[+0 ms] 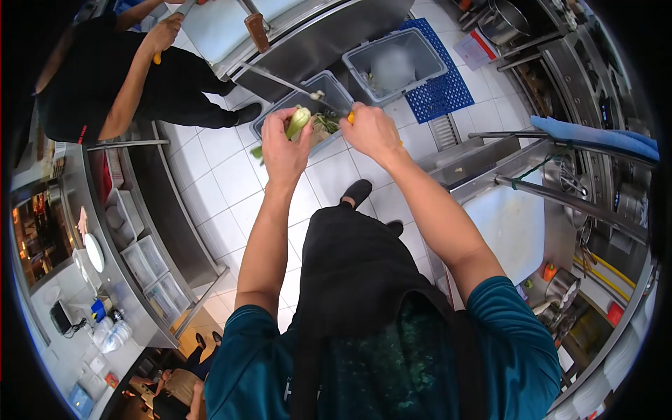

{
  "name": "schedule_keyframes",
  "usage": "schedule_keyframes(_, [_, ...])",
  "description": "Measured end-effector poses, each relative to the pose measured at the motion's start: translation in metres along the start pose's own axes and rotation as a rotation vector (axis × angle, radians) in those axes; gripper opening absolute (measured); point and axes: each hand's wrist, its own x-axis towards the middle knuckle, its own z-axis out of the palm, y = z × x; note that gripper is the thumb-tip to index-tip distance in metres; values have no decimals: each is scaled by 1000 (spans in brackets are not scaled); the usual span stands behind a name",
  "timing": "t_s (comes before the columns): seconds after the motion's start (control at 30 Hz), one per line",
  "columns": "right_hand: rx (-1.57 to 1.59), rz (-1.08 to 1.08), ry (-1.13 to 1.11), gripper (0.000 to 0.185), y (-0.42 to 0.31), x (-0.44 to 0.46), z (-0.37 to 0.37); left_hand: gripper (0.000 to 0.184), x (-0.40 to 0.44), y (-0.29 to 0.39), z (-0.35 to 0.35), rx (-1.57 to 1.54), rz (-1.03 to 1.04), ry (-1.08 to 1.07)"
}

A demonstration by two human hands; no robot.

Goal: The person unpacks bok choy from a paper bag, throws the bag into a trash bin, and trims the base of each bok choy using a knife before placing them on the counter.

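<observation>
My left hand [285, 150] is closed around a pale green stalk vegetable [299, 120], its cut end facing up and a green leafy part showing below the fingers. My right hand [374, 133] grips the yellow-orange handle of a knife [351, 117]. The knife's thin blade points up and left, partly blurred. Near its tip is a small pale trimmed piece [317, 95]; whether it touches the blade I cannot tell. Both hands are above a grey bin [334, 82], where green leaves and trimmings [325, 124] show.
A second grey bin [434, 70] with a clear plastic bag stands on a blue mat [448, 98]. At the left, a co-worker [105, 84] in black stands at the far counter [308, 42]. A steel counter with a white board [504, 224] lies to my right.
</observation>
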Motion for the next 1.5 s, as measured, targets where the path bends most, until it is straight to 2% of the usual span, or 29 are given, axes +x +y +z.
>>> schedule_keyframes(0.03, [-34, 148, -113, 30, -2, 1, -5, 36, 0, 1, -2, 15, 65, 18])
schedule_keyframes(0.1, [10, 110, -87, 30, -12, -3, -8, 39, 2, -8, 0, 32, 128, 44])
schedule_keyframes(0.17, [52, 74, -62, 30, -25, -11, -12, 39, 5, -13, 1, 101, 278, 77])
schedule_keyframes(0.27, [43, -108, 37, 24, -41, -19, -9, 44, 3, -14, 3, 178, 257, 45])
schedule_keyframes(0.7, [63, -175, 48, 24, -36, -16, -6, 47, 2, -19, 4, 169, 338, 83])
schedule_keyframes(0.8, [33, -72, -55, 25, -27, -12, -14, 41, 1, -26, -1, 170, 395, 111])
schedule_keyframes(0.87, [-99, 126, -185, 27, -13, -8, -13, 40, 2, -21, -6, 142, 423, 124])
schedule_keyframes(0.9, [-99, 127, -180, 27, -8, -10, -11, 40, 1, -19, -7, 140, 427, 124])
schedule_keyframes(0.97, [-163, 120, -35, 28, -4, -14, -11, 56, 0, -14, -6, 172, 405, 32])
schedule_keyframes(1.0, [-165, 127, -27, 28, -2, -15, -11, 56, -2, -11, -5, 165, 413, 30])
schedule_keyframes(1.07, [-265, 88, 62, 27, -5, -17, -12, 68, -6, 0, -1, 253, 306, -296])
schedule_keyframes(1.1, [-266, 96, 71, 27, -3, -19, -11, 68, -6, 5, 3, 248, 316, -299])
schedule_keyframes(1.17, [-380, 24, 179, 23, 2, -21, -10, 73, -1, 20, 8, 437, 191, -521])
schedule_keyframes(1.2, [-381, 29, 187, 23, 5, -24, -11, 71, 2, 23, 10, 435, 191, -564])
schedule_keyframes(1.33, [-490, 17, 183, 17, 9, -38, -26, 79, 15, 33, 13, 596, 162, -679])
schedule_keyframes(1.4, [-530, 56, 167, 17, 13, -48, -31, 77, 20, 13, 19, 680, 223, -569])
schedule_keyframes(1.43, [-490, 75, 149, 18, 18, -53, -32, 76, 31, 11, 15, 745, 120, -579])
schedule_keyframes(1.47, [-455, 117, 145, 20, 28, -61, -37, 75, 44, -29, 19, 650, 179, -551])
schedule_keyframes(1.5, [-435, 154, 191, 18, 35, -74, -44, 75, 56, -34, 17, 678, 62, -566])
